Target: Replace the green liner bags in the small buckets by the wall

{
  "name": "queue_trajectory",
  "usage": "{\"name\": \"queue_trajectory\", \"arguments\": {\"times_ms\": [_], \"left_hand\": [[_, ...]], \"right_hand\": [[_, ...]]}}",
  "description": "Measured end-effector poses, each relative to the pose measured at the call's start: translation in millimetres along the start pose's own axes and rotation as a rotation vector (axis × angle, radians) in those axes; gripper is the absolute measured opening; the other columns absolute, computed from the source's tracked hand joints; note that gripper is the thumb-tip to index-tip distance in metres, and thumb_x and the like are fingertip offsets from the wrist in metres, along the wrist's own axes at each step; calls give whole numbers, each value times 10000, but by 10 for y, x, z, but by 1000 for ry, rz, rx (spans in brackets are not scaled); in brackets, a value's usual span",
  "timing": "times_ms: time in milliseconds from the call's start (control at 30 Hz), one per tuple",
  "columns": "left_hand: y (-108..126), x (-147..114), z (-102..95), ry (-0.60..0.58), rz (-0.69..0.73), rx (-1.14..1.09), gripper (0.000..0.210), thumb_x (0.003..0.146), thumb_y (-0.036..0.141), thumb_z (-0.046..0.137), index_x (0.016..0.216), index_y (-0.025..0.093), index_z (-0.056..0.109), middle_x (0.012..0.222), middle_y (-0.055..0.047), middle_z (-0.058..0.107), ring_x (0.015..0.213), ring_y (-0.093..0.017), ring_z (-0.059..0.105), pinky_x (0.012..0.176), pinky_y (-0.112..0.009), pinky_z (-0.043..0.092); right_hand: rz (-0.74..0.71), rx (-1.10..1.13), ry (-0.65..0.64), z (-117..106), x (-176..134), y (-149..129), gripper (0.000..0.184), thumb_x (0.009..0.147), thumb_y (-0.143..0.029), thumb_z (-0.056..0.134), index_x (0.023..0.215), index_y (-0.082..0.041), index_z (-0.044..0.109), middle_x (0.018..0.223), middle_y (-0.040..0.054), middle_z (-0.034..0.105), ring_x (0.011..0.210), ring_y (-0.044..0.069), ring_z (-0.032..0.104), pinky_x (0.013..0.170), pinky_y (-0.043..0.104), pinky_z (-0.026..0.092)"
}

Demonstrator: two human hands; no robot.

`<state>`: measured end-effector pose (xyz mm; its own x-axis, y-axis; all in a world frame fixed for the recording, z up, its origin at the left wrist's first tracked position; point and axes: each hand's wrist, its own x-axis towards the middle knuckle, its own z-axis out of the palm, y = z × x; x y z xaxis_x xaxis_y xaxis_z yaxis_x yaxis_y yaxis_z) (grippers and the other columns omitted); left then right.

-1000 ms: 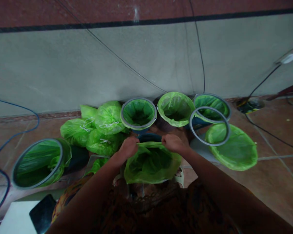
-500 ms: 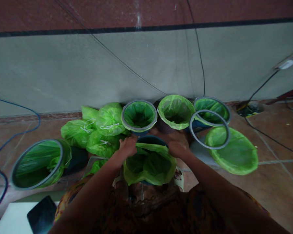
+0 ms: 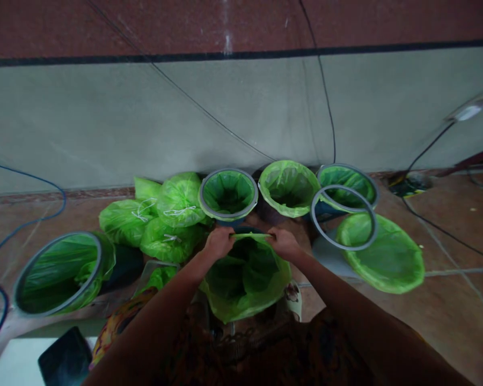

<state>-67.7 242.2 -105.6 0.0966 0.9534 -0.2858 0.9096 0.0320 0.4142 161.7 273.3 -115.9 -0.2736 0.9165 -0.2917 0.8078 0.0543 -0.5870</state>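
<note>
A green bin liner [image 3: 245, 289] hangs inside a dark bin [image 3: 247, 230] directly in front of me, its near side draped over the front. My left hand [image 3: 219, 244] is closed on the far edge of the liner, at its left. On the same edge, further right, my right hand [image 3: 284, 244] grips too, so the strip between them is pulled straight. Only a little of the bin's far rim shows behind that strip. Beyond my hands stand a lined bin with a grey ring [image 3: 228, 194] and a lined bin without one [image 3: 288, 187].
Tied green bags [image 3: 171, 238] are heaped at left, beside a tipped lined bin [image 3: 60, 273]. At right, a loose grey ring [image 3: 344, 217] leans on a tilted lined bin [image 3: 386, 254]. A phone [image 3: 65, 356] lies on a white surface. Cables run along the wall.
Both hands have come closer together and lifted the liner's far edge, which is now taut between them. The liner's near side hangs lower and its mouth looks wider.
</note>
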Motion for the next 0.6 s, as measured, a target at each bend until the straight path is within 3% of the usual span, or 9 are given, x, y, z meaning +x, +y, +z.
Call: {"name": "queue_trajectory", "arguments": {"times_ms": [100, 167, 233, 300, 467, 600], "left_hand": [[-103, -27, 27, -49, 18, -256, 164, 788, 262, 587, 782, 153, 710, 670, -2, 630, 654, -128, 551, 633, -232, 392], [-177, -54, 50, -90, 1, -461, 198, 761, 306, 600, 716, 138, 694, 575, 26, 555, 569, -102, 480, 564, -222, 349], [-257, -70, 65, -113, -62, -657, 245, 734, 353, 610, 680, 125, 679, 539, 34, 517, 530, -92, 442, 531, -221, 328], [-342, -55, 65, -113, -144, -804, 267, 704, 379, 625, 658, 120, 668, 530, 30, 517, 518, -92, 440, 521, -222, 332], [-536, 126, 85, -18, -331, -885, 176, 641, 308, 654, 601, 136, 648, 505, 29, 535, 512, -100, 465, 524, -223, 379], [-652, 250, 233, 65, -485, -880, 145, 691, 252, 586, 639, 136, 656, 581, -3, 611, 585, -136, 566, 573, -244, 452]], "right_hand": [[115, 416, -52, 78, -54, 86, 239, 773, -370, 613, 721, -150, 690, 676, 45, 662, 625, 162, 579, 594, 266, 411], [193, 721, -83, 127, -86, 116, 332, 730, -471, 651, 759, -144, 702, 681, 47, 668, 584, 156, 568, 565, 275, 427], [230, 858, -104, 145, -64, 117, 391, 707, -516, 668, 814, -143, 717, 729, 60, 693, 596, 163, 586, 570, 281, 450], [212, 777, -104, 123, 39, 91, 356, 731, -485, 655, 824, -150, 730, 764, 64, 712, 634, 171, 612, 591, 275, 464], [42, 181, -74, 96, 518, -5, 215, 803, -288, 576, 756, -183, 757, 801, 34, 738, 741, 165, 649, 672, 229, 456], [9, 55, -102, 270, 788, 26, 245, 814, -301, 573, 828, -153, 768, 804, 58, 737, 730, 173, 642, 648, 233, 453]]}}
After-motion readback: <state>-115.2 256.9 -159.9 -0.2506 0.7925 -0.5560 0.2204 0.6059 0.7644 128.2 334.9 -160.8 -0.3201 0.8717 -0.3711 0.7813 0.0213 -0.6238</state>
